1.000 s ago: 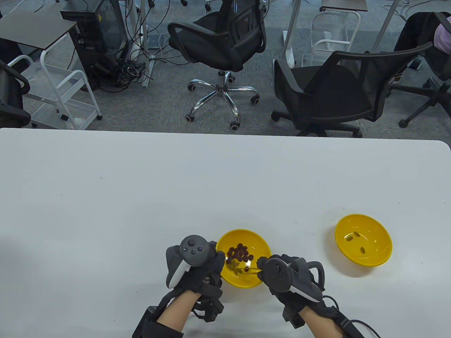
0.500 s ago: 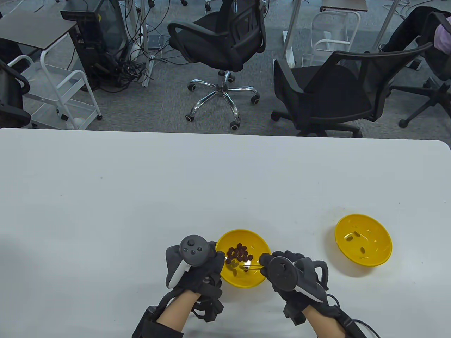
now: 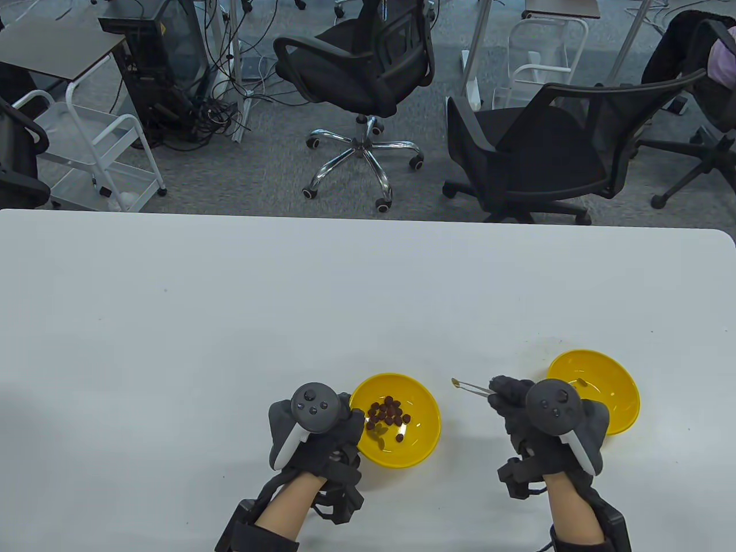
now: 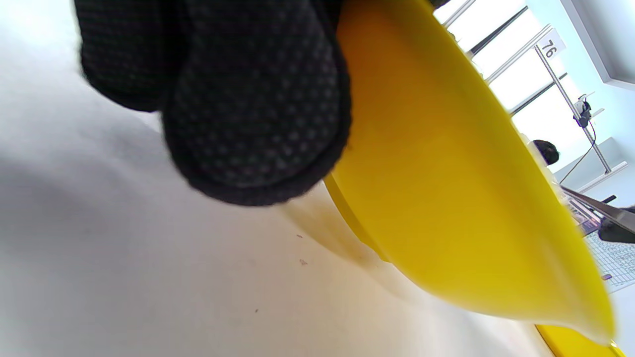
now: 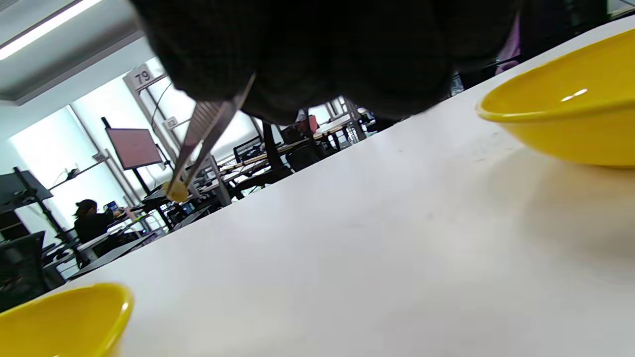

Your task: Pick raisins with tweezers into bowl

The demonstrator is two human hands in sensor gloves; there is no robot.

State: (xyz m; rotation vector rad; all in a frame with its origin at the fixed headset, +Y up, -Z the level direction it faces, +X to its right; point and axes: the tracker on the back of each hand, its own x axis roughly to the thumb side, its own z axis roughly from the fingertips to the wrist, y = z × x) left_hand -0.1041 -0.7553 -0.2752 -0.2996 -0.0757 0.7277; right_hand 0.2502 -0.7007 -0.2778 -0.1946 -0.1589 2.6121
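A yellow bowl (image 3: 422, 402) near the table's front holds several dark raisins (image 3: 388, 413). My left hand (image 3: 322, 428) rests against its left rim; its fingers (image 4: 253, 99) touch the bowl's outer wall (image 4: 446, 208). My right hand (image 3: 540, 420) grips metal tweezers (image 3: 472, 386) that point left, with a small yellowish raisin (image 3: 455, 381) pinched at the tips, above the table between the two bowls. The tweezers (image 5: 203, 131) and the raisin (image 5: 177, 192) also show in the right wrist view. A second yellow bowl (image 3: 609, 379) lies behind my right hand, a raisin (image 3: 582, 381) visible inside.
The white table (image 3: 287, 299) stretches far back and to the left. Office chairs (image 3: 535, 149) and carts stand on the floor beyond its far edge. In the right wrist view the right bowl (image 5: 565, 124) and the left bowl (image 5: 64, 317) frame bare table.
My right hand has lifted the tweezers out of the left bowl with a raisin and moved right, toward the right bowl. My left hand has stayed at the left bowl.
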